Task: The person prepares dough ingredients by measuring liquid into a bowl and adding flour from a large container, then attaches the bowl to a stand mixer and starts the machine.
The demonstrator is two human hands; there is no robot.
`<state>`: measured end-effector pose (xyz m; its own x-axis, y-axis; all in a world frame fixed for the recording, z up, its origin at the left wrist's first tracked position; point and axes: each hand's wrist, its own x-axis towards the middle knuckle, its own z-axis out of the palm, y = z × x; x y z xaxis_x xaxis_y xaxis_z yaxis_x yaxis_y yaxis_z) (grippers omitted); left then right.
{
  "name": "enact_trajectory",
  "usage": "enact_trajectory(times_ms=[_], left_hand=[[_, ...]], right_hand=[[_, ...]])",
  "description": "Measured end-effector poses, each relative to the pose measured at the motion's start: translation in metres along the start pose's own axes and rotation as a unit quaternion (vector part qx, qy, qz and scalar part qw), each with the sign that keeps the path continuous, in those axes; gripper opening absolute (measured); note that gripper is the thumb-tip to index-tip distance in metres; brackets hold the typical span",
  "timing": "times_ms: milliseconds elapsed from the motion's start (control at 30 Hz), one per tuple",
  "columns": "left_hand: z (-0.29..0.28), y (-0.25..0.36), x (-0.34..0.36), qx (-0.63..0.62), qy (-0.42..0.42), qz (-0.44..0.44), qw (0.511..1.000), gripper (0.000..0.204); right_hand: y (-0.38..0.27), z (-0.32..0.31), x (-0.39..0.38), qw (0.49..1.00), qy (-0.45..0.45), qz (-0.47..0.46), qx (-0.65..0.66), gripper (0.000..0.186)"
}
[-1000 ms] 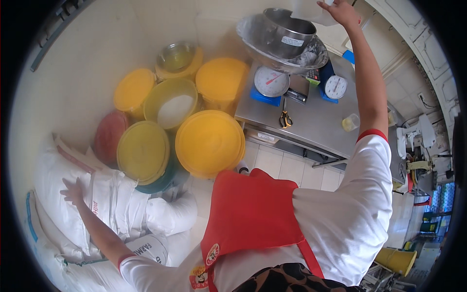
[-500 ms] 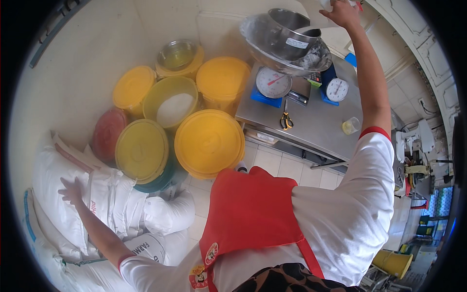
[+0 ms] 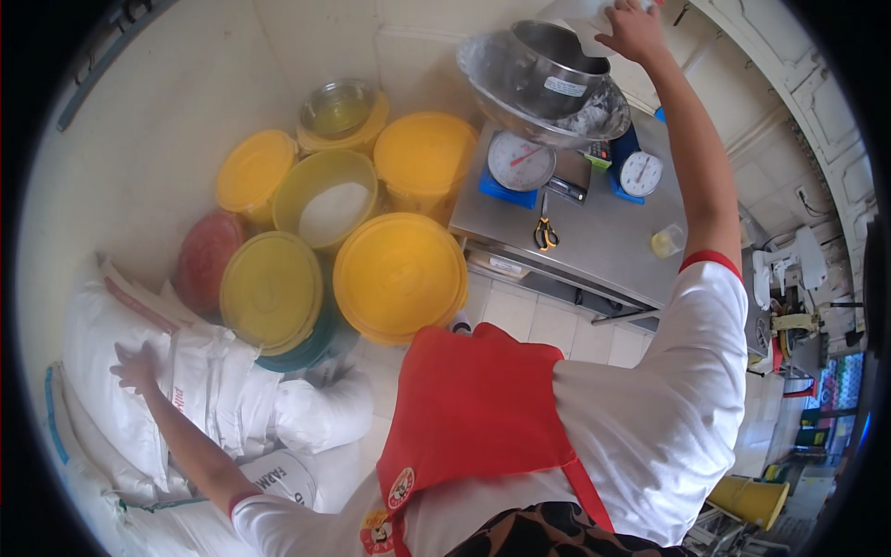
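At the top edge my right hand [image 3: 634, 30] is closed on a whitish translucent plastic container [image 3: 580, 13], partly cut off by the frame. The container tilts over a steel pot [image 3: 548, 79], whose inside is mostly hidden. This pot sits in a wide, white-dusted metal bowl [image 3: 487, 84] on top of a blue dial scale [image 3: 522, 160]. Far to the left, my left hand [image 3: 136, 365] lies with fingers spread on a plump white sack [image 3: 102, 399].
Scissors [image 3: 546, 232], a second dial scale [image 3: 640, 173] and a small clear cup [image 3: 664, 243] stand on the steel table [image 3: 603, 251]. Left of it are yellow lidded tubs [image 3: 399, 277], an uncovered tub of white powder [image 3: 325, 209] and a red lid [image 3: 209, 260].
My right hand has moved slightly left and down, bringing the container into view over the pot. My left hand stays on the sack.
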<state>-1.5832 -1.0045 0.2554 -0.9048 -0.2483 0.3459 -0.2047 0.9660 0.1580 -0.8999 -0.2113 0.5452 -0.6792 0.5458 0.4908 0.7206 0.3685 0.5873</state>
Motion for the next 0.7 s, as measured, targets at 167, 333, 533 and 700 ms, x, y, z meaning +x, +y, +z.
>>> enact_trajectory(times_ms=[167, 333, 533, 700], left_hand=[[0.022, -0.065, 0.065, -0.077, 0.127, -0.073, 0.986, 0.09], [0.026, 0.062, 0.008, -0.168, 0.164, -0.11, 0.966, 0.098], [-0.018, 0.07, -0.017, -0.104, 0.187, -0.128, 0.968, 0.094], [-0.018, 0.08, -0.014, -0.085, 0.176, -0.131, 0.972, 0.094]], right_hand=[[-0.003, 0.007, 0.028, 0.991, 0.075, 0.083, 0.068, 0.071], [-0.056, -0.028, 0.06, 0.974, 0.051, 0.125, 0.184, 0.086], [-0.353, 0.031, 0.105, 0.922, 0.068, -0.129, 0.358, 0.07], [-0.597, 0.121, 0.086, 0.89, -0.004, -0.25, 0.381, 0.062]])
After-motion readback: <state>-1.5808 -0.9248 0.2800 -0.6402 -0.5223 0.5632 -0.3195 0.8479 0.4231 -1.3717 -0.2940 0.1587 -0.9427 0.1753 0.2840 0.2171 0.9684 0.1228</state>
